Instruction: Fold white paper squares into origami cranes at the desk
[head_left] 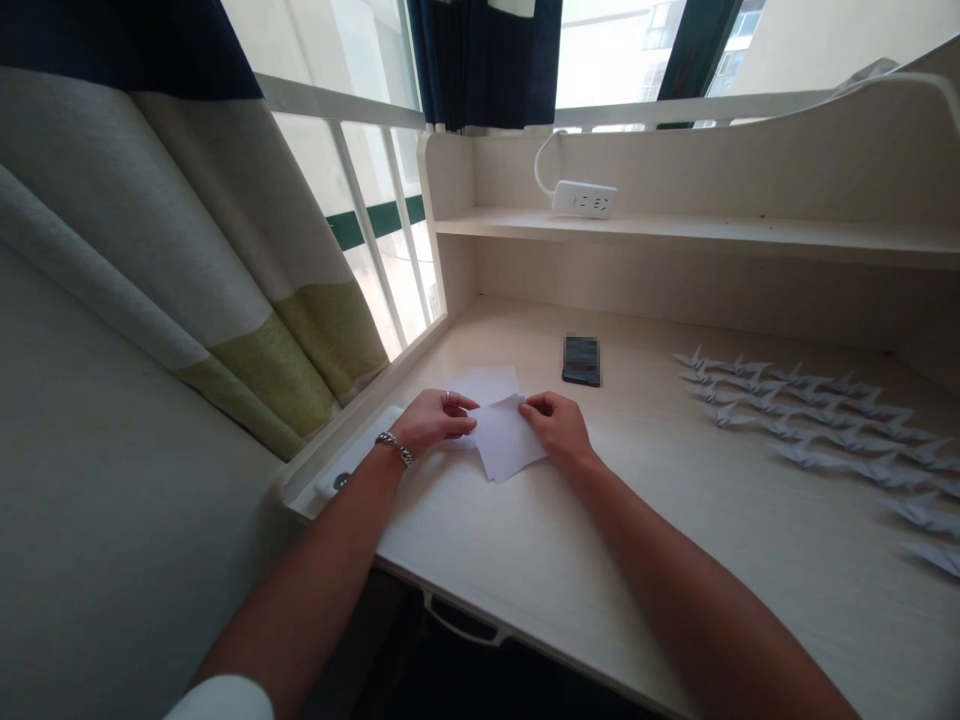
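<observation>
Between my hands is a white sheet of paper (pixel 508 440), tilted above the desk, its lower edge looking doubled. My right hand (pixel 559 425) pinches its upper right corner between thumb and fingers. At the left edge of the sheet, my left hand (pixel 439 418) has thumb and fingertips closed on the paper; a ring and a chain bracelet (pixel 395 448) show on that side. More white paper (pixel 487 381) lies flat on the desk just behind, partly covered by my left hand and the held sheet.
A dark phone (pixel 582 361) lies behind my right hand. Several rows of folded white paper cranes (pixel 817 410) stand on the right of the desk (pixel 675 560). A power strip (pixel 585 199) rests on the shelf (pixel 690 229). A curtain (pixel 225 230) hangs at the left.
</observation>
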